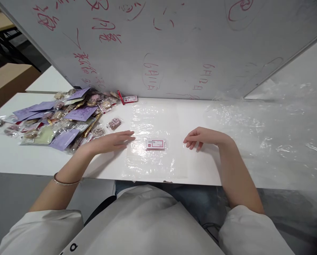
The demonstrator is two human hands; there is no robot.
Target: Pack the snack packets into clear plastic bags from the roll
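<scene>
A clear plastic bag (pixel 171 120) lies flat on the white table (pixel 105 170) in front of me. On its middle rests a small white packet with red print (pixel 155 144). My left hand (pixel 113 141) hovers at the bag's left edge, fingers stretched out and holding nothing. To the right of the bag, my right hand (pixel 198 137) hangs with loosely bent, parted fingers and nothing in them. A small pack of reddish-brown pieces (pixel 114 123) sits just beyond my left hand.
Left of me is a heap of small food packets and purple envelopes (pixel 81 113). More clear plastic sheeting (pixel 275 141) spreads over the right side. A whiteboard (pixel 174 46) with red writing stands along the back. A red-and-white packet (pixel 130 99) lies against it.
</scene>
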